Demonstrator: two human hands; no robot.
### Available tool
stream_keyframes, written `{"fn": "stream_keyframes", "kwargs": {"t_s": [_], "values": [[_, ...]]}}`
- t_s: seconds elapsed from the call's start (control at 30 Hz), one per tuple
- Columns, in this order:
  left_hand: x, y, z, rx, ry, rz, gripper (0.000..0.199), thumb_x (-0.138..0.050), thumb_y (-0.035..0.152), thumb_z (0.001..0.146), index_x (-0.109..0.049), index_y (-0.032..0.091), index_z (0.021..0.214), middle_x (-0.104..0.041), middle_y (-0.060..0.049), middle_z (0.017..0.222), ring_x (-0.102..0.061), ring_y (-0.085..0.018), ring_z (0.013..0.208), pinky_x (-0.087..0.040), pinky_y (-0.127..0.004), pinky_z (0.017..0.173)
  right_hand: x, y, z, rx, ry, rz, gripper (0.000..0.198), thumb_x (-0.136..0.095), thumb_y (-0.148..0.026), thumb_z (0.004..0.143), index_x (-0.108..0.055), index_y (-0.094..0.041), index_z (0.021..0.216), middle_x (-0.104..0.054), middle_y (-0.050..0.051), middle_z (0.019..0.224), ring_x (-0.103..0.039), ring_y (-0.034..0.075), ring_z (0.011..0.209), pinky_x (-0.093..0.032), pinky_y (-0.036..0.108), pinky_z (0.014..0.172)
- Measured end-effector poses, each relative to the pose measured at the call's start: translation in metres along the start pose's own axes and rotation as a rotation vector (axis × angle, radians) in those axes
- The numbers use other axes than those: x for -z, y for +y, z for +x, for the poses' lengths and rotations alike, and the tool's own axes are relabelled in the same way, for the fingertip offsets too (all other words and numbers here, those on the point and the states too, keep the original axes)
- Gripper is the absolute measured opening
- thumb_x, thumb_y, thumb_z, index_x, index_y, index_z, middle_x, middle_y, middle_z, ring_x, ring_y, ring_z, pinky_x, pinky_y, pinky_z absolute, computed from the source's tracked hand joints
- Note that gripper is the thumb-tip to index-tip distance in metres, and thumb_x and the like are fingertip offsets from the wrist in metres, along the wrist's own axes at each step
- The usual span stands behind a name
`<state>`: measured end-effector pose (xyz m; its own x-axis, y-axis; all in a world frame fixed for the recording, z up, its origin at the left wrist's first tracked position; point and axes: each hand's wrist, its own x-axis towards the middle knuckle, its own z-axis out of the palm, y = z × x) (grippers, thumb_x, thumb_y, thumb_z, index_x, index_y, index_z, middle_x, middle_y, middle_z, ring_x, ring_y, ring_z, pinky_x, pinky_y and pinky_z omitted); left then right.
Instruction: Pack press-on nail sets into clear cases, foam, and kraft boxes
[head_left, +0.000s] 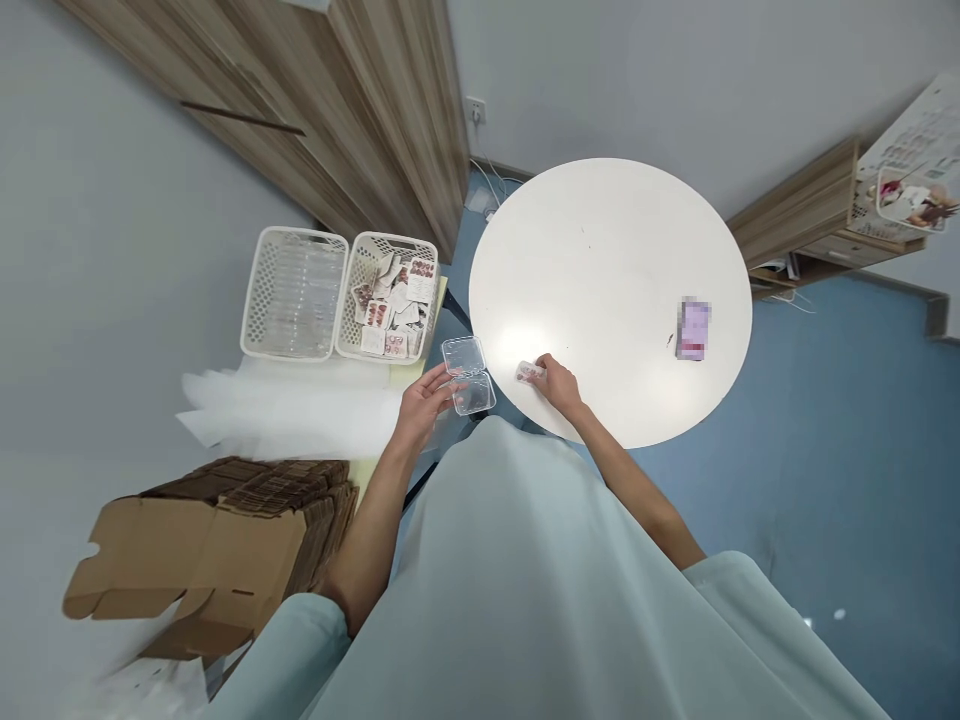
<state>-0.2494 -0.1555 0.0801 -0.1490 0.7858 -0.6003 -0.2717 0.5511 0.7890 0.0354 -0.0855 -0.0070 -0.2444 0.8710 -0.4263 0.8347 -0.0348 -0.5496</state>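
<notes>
Head view. Left hand (421, 410) holding clear box (474, 397) just off left edge of bench (607, 250), lid gaping open. Right hand (559, 385) pinching small pack (526, 371) over bench's near-left part; whether pack is touching bench, cannot tell. Hands working apart. White basket (397, 240) with loose packs sitting left of bench. Probably worth keeping box level, lid back, fingers off interior, gripping pack by edge, avoiding bending.

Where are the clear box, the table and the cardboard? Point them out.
Clear box (476, 391): head view, its nearer half.
Table (604, 265): head view, bare top.
Cardboard (199, 545): head view, uppermost piece.
</notes>
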Motion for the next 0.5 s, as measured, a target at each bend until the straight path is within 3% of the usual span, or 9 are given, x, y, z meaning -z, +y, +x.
{"fn": "stream_keyframes", "kwargs": {"t_s": [0.1, 0.3, 0.5], "values": [[-0.017, -0.001, 0.006, -0.005, -0.051, 0.009, 0.068, -0.089, 0.035, 0.079, -0.064, 0.018, 0.140, -0.068, -0.017, 0.144, -0.075, -0.028, 0.114, -0.063, -0.038, 0.090, 0.021, 0.003, -0.016, -0.024, 0.081, 0.137, 0.021, -0.054, -0.043, 0.102, -0.061, -0.027, 0.113, -0.076, 0.003, 0.103, -0.066, 0.021, 0.078, -0.043, 0.031, 0.068], [-0.056, 0.000, 0.017, -0.010, -0.153, 0.064, 0.070, -0.090, 0.039, 0.078, -0.065, 0.020, 0.140, -0.066, -0.018, 0.147, -0.075, -0.029, 0.114, -0.063, -0.040, 0.092, 0.082, -0.003, -0.052, 0.000, 0.218, 0.492, 0.046, -0.067, -0.065, 0.091, -0.061, -0.032, 0.122, -0.075, 0.001, 0.109, -0.062, 0.015, 0.058, -0.049, 0.031, 0.059], [-0.095, 0.008, 0.020, -0.022, -0.258, 0.111, 0.074, -0.090, 0.042, 0.076, -0.066, 0.019, 0.142, -0.066, -0.018, 0.148, -0.071, -0.032, 0.123, -0.063, -0.041, 0.094, 0.118, -0.019, -0.073, 0.086, 0.201, 0.600, 0.046, -0.072, -0.065, 0.090, -0.070, -0.032, 0.122, -0.072, -0.001, 0.093, -0.059, 0.014, 0.053, -0.051, 0.032, 0.059]]}}
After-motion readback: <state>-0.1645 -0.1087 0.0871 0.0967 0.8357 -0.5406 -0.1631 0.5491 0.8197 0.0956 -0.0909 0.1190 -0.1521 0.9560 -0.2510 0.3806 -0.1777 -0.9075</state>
